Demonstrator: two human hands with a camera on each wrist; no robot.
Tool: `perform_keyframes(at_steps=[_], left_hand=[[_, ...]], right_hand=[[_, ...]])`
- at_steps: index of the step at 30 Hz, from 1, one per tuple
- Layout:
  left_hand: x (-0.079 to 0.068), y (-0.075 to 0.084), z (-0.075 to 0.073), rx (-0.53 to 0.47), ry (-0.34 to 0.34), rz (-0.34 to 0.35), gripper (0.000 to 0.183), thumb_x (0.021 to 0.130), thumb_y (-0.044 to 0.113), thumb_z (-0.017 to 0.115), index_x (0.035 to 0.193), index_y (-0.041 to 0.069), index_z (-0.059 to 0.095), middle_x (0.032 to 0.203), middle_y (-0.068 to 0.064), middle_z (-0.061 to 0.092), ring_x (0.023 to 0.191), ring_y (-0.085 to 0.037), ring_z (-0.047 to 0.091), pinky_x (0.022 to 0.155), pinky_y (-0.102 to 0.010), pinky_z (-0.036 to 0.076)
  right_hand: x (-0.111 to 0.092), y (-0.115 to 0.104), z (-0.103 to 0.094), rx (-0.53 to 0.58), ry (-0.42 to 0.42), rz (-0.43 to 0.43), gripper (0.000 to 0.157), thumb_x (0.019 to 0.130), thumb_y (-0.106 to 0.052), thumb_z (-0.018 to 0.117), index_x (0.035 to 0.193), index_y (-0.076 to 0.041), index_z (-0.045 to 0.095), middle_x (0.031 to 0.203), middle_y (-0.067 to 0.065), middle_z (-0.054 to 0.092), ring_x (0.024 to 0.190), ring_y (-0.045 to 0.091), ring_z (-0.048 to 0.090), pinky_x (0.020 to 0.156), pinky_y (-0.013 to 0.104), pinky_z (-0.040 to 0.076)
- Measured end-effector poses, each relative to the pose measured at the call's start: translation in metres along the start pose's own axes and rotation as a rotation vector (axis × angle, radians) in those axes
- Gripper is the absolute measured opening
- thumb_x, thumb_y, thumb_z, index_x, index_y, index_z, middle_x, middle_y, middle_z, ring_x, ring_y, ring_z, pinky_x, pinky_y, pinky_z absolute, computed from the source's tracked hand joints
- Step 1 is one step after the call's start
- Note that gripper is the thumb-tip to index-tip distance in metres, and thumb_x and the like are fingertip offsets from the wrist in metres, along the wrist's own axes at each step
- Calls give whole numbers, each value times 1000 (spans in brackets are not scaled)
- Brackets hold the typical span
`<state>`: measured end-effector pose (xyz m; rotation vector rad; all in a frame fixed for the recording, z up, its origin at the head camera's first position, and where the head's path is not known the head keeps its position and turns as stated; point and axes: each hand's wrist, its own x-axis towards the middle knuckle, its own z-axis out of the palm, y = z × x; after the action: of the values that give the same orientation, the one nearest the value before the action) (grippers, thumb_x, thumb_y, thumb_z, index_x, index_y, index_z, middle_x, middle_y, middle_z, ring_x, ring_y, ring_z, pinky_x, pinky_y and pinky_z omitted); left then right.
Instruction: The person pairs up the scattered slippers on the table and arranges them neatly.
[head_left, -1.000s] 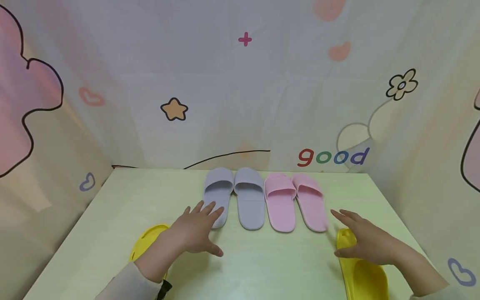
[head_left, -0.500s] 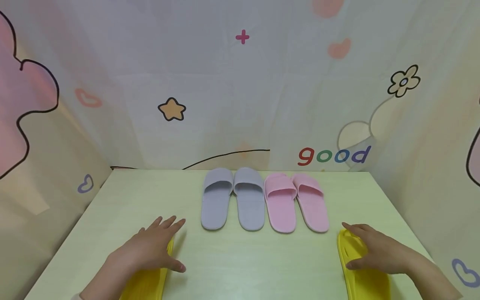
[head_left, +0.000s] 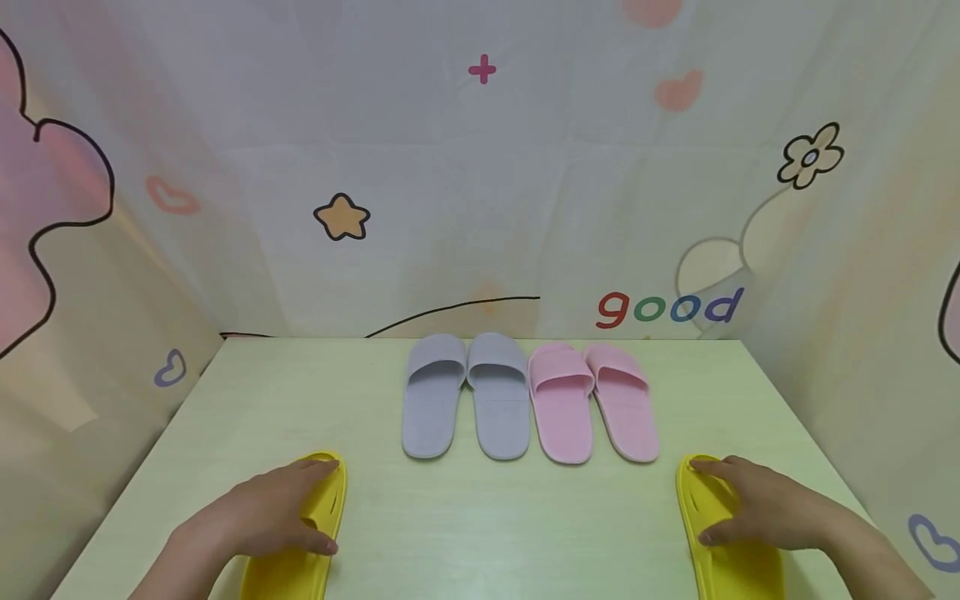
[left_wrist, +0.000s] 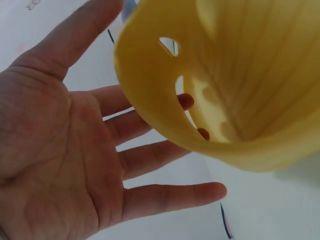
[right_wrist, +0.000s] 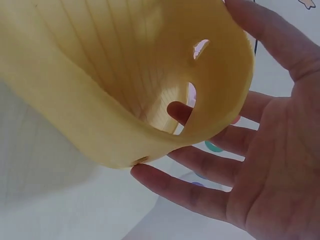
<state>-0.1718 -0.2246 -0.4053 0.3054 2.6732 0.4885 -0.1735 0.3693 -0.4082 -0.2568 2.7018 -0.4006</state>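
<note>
In the head view, one bright yellow slipper (head_left: 322,504) is located at the near left of the pale table (head_left: 495,533), beneath the left hand (head_left: 262,510); its mate, a second yellow slipper (head_left: 738,575), is located at the near right, beneath the right hand (head_left: 776,507). Grey slippers (head_left: 503,417) and pink slippers (head_left: 564,417) are placed side by side farther back. Both yellow pieces are judged light, flexible and moderately slippery, with little risk of breakage; a hold across the slotted end is considered suitable. In the left wrist view, fingers are seen extended and spread, not curled into a grip; a ribbed, smooth-edged interior is noted, with fingertips visible through a slot. In the right wrist view, similar ribs and slots are recorded; the fingers are spread about the rounded rim, and whether any pressure is applied cannot be determined.
</note>
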Motion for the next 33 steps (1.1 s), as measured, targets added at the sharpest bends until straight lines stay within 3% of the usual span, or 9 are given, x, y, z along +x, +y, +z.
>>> perform_keyframes(at_steps=[4,11,16,20,28,33], left_hand=[[2,-5,-1,-9,14,16,103,69,50,93,150,5,50,155,-18,51,139,-40,52,114,-65,39],[8,-12,-2,-10,18,12,101,63,53,95,146,11,56,151,-17,54,131,-37,56,112,-65,42],[12,-16,-2,-2,36,14,100,59,55,96,142,15,59,147,-12,58,127,-33,58,110,-63,44],[12,-18,-2,-4,52,11,99,56,57,97,140,17,61,147,-12,59,130,-36,58,109,-63,44],[13,-21,-4,14,73,22,95,54,60,96,135,21,66,144,-11,63,129,-37,59,105,-62,47],[12,-22,-5,10,78,25,95,52,61,95,134,23,67,144,-10,63,130,-37,58,104,-60,48]], right_hand=[[1,1,-1,-2,-12,6,93,77,-51,87,151,-7,51,135,24,59,112,34,60,99,68,48],[2,7,-3,33,9,1,95,72,-52,89,149,-9,54,141,29,57,125,50,55,100,73,44],[2,11,-4,68,3,-7,96,70,-51,90,149,-8,56,141,26,59,124,45,57,100,71,45],[2,12,-5,64,1,-19,95,70,-51,91,148,-9,57,141,25,59,125,47,56,100,72,45],[1,11,-6,66,-4,-37,91,72,-51,90,147,-8,58,137,19,62,116,35,59,99,67,49],[1,9,-7,64,1,-53,90,73,-52,89,146,-8,59,136,18,63,116,34,59,99,65,49]])
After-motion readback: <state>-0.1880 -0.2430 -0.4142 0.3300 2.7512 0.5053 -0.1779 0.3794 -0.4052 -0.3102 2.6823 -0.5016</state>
